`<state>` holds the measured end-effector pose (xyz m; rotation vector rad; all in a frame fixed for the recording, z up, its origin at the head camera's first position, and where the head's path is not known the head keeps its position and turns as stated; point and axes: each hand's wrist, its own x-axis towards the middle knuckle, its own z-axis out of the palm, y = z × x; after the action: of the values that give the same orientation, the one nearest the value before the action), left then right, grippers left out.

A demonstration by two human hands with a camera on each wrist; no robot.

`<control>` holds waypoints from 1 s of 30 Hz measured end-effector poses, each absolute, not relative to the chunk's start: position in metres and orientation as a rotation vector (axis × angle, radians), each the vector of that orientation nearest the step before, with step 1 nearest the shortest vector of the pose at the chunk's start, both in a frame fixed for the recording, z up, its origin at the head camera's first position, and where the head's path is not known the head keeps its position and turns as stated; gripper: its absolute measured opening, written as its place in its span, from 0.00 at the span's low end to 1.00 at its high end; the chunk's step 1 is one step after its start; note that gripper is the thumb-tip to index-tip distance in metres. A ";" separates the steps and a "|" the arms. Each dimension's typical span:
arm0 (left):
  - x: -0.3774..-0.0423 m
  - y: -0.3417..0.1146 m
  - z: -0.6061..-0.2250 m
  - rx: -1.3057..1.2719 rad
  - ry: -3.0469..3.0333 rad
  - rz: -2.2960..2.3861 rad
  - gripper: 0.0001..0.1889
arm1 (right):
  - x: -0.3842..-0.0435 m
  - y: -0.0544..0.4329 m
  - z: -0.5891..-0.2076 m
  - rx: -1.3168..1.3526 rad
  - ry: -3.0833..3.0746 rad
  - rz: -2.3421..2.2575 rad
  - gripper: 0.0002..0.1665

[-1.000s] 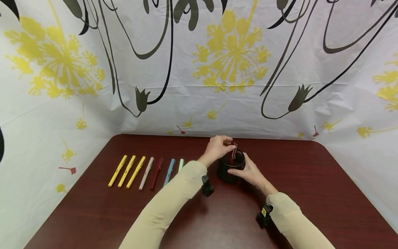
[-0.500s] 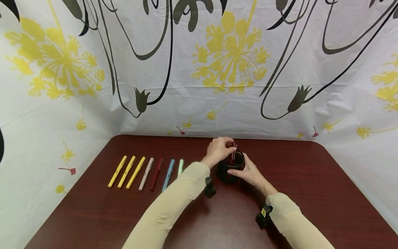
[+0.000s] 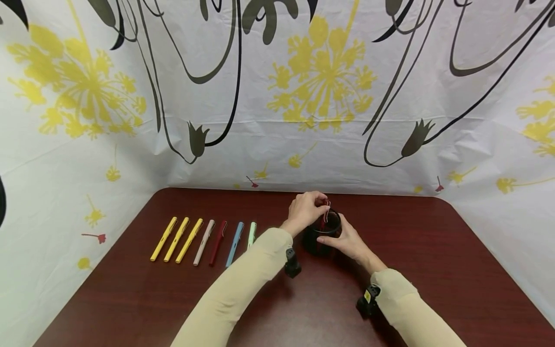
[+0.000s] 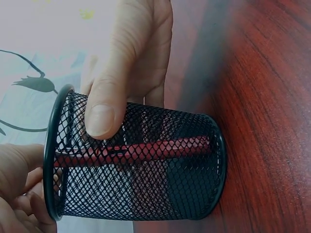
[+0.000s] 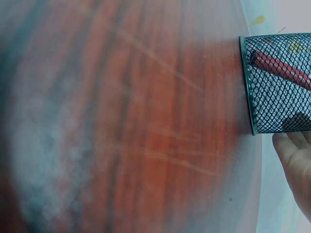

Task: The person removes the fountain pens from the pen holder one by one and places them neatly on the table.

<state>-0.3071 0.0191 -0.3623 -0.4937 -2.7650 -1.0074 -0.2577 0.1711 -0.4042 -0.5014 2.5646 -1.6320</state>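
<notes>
A black mesh pen holder (image 3: 313,241) stands upright near the back of the table. My right hand (image 3: 349,241) grips its side, thumb across the front, as the left wrist view also shows. Over the rim, my left hand (image 3: 304,209) pinches the upper end of a red pen (image 4: 146,151). The pen stands slightly tilted inside the holder, and its lower end is close to the bottom; whether it touches cannot be told. Through the mesh in the right wrist view, the red pen (image 5: 282,70) shows again. The left fingertips partly cover its top.
On the table (image 3: 104,294), left of the holder, lies a row of pens: several yellow ones including a yellow pen (image 3: 189,241), a pale pink pen (image 3: 204,242), a dark red pen (image 3: 218,243), a blue pen (image 3: 235,244) and a mint green pen (image 3: 252,233). A patterned sheet (image 3: 260,96) hangs behind.
My left hand and forearm have shifted slightly right, uncovering more of the mint green and blue pens. The red pen stays in the holder, and my right hand keeps its grip.
</notes>
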 end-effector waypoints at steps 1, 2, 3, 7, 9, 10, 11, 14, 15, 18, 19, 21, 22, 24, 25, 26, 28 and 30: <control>-0.307 0.019 -0.363 -0.499 -2.759 -1.019 0.15 | -0.258 0.171 -0.404 -0.504 2.562 -1.634 0.46; -0.306 0.018 -0.363 -0.504 -2.753 -1.031 0.15 | -0.258 0.171 -0.404 -0.504 2.560 -1.637 0.46; -0.305 0.018 -0.364 -0.510 -2.745 -1.044 0.15 | -0.258 0.171 -0.404 -0.504 2.561 -1.636 0.46; -0.303 0.016 -0.366 -0.538 -2.716 -1.085 0.15 | -0.257 0.170 -0.404 -0.494 2.565 -1.633 0.47; -0.301 0.015 -0.366 -0.553 -2.700 -1.105 0.14 | -0.256 0.170 -0.404 -0.485 2.565 -1.630 0.47; -0.300 0.014 -0.366 -0.563 -2.694 -1.116 0.14 | -0.256 0.170 -0.403 -0.482 2.563 -1.629 0.48; -0.300 0.014 -0.367 -0.573 -2.686 -1.126 0.14 | -0.256 0.171 -0.404 -0.483 2.561 -1.628 0.48; -0.298 0.013 -0.367 -0.597 -2.674 -1.144 0.14 | -0.264 0.175 -0.417 -0.477 2.565 -1.624 0.50; -0.298 0.013 -0.367 -0.604 -2.670 -1.145 0.14 | -0.267 0.176 -0.421 -0.479 2.567 -1.623 0.50; -0.297 0.012 -0.368 -0.618 -2.664 -1.130 0.15 | -0.276 0.181 -0.434 -0.490 2.580 -1.617 0.51; -0.297 0.012 -0.368 -0.622 -2.661 -1.125 0.15 | -0.276 0.181 -0.434 -0.494 2.585 -1.616 0.51; -0.297 0.012 -0.368 -0.627 -2.655 -1.122 0.15 | -0.277 0.181 -0.435 -0.506 2.588 -1.620 0.51; -0.297 0.012 -0.368 -0.630 -2.652 -1.120 0.15 | -0.277 0.181 -0.435 -0.505 2.589 -1.623 0.51; -0.297 0.011 -0.368 -0.633 -2.646 -1.120 0.15 | -0.278 0.182 -0.436 -0.501 2.593 -1.625 0.51; -0.297 0.011 -0.369 -0.635 -2.640 -1.122 0.15 | -0.278 0.182 -0.436 -0.498 2.593 -1.627 0.51; -0.297 0.011 -0.369 -0.635 -2.635 -1.127 0.15 | -0.278 0.182 -0.435 -0.496 2.588 -1.631 0.50; -0.296 0.010 -0.369 -0.636 -2.624 -1.139 0.15 | -0.277 0.182 -0.435 -0.489 2.580 -1.632 0.51; -0.295 0.009 -0.370 -0.635 -2.609 -1.161 0.15 | -0.277 0.181 -0.435 -0.480 2.566 -1.640 0.51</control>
<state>-0.2948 0.0089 -0.3702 -0.6350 -2.6091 -1.1615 -0.2771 0.1811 -0.4346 -0.4803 2.5657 -1.6398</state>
